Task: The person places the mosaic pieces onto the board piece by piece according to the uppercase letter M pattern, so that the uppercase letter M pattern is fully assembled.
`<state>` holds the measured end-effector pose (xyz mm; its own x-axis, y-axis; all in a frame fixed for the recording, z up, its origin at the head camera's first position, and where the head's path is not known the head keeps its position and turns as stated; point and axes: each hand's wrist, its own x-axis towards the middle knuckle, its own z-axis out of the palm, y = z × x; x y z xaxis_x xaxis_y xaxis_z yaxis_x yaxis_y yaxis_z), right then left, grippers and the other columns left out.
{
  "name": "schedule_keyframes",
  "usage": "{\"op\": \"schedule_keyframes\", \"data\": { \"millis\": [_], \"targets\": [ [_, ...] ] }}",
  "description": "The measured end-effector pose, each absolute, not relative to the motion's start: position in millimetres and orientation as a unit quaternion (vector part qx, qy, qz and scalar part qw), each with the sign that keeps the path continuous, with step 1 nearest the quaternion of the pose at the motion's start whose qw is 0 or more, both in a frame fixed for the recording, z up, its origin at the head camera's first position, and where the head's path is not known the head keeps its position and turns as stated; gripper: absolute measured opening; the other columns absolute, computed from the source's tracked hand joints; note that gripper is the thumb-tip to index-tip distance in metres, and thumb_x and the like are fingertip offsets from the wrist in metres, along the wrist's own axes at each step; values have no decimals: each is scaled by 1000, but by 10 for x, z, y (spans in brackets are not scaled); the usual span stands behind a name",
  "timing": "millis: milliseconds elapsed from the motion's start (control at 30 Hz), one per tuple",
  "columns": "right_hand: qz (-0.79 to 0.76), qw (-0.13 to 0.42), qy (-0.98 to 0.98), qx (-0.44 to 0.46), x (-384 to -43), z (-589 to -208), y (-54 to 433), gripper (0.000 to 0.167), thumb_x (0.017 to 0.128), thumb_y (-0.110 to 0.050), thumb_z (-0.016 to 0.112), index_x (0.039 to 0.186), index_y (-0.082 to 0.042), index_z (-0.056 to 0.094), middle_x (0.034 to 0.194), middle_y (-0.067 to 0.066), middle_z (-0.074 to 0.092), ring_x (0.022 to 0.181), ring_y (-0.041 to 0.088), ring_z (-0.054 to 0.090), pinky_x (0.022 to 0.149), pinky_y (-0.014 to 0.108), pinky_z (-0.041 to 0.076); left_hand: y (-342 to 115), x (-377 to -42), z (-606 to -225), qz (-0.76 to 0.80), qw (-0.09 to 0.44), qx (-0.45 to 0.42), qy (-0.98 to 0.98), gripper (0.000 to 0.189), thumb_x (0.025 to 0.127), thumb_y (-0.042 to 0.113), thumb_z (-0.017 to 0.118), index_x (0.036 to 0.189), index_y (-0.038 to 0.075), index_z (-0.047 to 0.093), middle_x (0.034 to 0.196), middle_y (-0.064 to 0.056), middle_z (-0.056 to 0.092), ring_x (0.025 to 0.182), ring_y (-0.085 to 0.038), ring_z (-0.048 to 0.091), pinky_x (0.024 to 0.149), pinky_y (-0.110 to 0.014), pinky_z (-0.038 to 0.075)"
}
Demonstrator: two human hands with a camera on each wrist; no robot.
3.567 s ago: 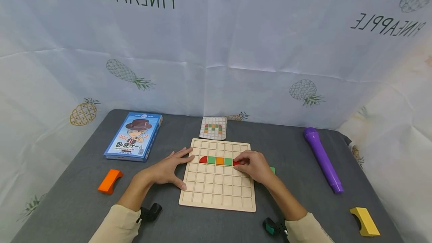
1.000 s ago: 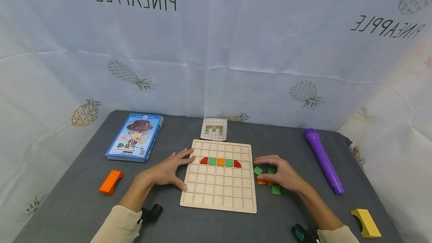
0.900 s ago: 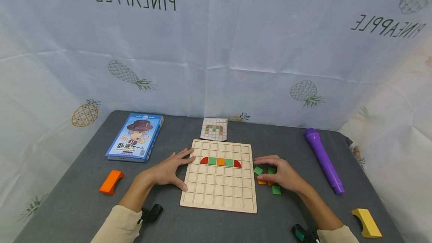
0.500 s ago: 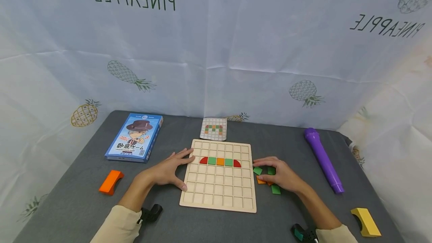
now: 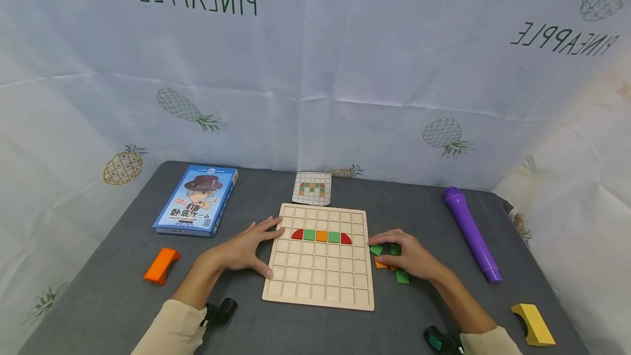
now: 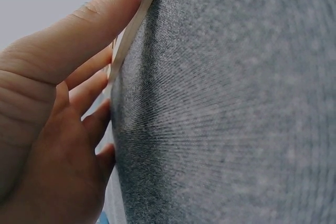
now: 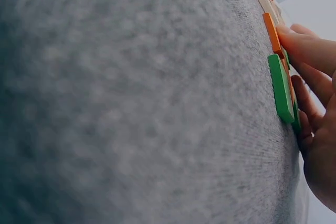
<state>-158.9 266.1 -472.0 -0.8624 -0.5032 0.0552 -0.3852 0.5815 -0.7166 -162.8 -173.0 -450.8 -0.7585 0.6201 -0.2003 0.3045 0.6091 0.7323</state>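
A pale wooden grid board (image 5: pixel 317 275) lies mid-table, with a row of coloured pieces across it. Red quarter-round pieces (image 5: pixel 346 239) end the row, and green tiles (image 5: pixel 309 235) flank an orange tile (image 5: pixel 321 236) between them. With fingers spread, my left hand (image 5: pixel 241 248) rests on the board's left edge; in the left wrist view its thumb (image 6: pixel 100 17) touches the rim. My right hand (image 5: pixel 411 256) hovers low over loose green and orange tiles right of the board. Its thumb touches a loose orange tile (image 7: pixel 272 34), beside a loose green tile (image 7: pixel 281 87). My palm partly hides other tiles.
Behind the board lies a pattern card (image 5: pixel 311 188). A blue game box (image 5: pixel 196 200) and an orange arch block (image 5: pixel 161 265) are at left. At right are a purple toy microphone (image 5: pixel 472 234) and a yellow arch block (image 5: pixel 533 325). A curtain borders the back.
Earlier my right hand pinched the red piece at the row's right end; it has let go and moved right to the loose tiles. Lately it shifts only slightly. My left hand stays put.
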Motion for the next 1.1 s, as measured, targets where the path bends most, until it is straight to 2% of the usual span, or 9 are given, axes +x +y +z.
{"op": "schedule_keyframes", "data": {
  "millis": [200, 433, 733, 1100],
  "targets": [
    [-382, 80, 886, -249, -1605, -4707, 2662, 30, 90, -28, 79, 120, -24, 76, 127, -2, 73, 119, 3, 58, 101, 29, 50, -1721, -1635, -4511, 352, 223, 266, 869, 105, 74, 33, 91, 158, 2, 36, 172, -18, 15, 159, -46, 6, 124, -72, -1],
    [-373, 71, 894, -237, -1615, -4708, 2639, 21, 89, -27, 80, 110, -24, 79, 117, -4, 73, 108, 7, 65, 89, 23, 54, -1720, -1635, -4507, 350, 224, 266, 870, 104, 74, 33, 91, 158, 2, 36, 172, -18, 15, 160, -46, 6, 124, -72, -1],
    [-370, 72, 897, -229, -1584, -4710, 2640, 17, 89, -24, 80, 106, -20, 80, 115, 2, 73, 105, 13, 65, 84, 23, 54, -1718, -1623, -4501, 348, 225, 266, 870, 104, 74, 34, 91, 158, 2, 37, 172, -18, 15, 159, -46, 6, 124, -72, -1],
    [-369, 74, 897, -232, -1580, -4682, 2631, 18, 89, -20, 80, 106, -18, 81, 114, 2, 69, 105, 14, 62, 86, 23, 54, -1715, -1624, -4511, 345, 218, 269, 872, 104, 74, 34, 91, 157, 2, 37, 172, -18, 15, 159, -46, 6, 124, -72, -1]
  ]
}}
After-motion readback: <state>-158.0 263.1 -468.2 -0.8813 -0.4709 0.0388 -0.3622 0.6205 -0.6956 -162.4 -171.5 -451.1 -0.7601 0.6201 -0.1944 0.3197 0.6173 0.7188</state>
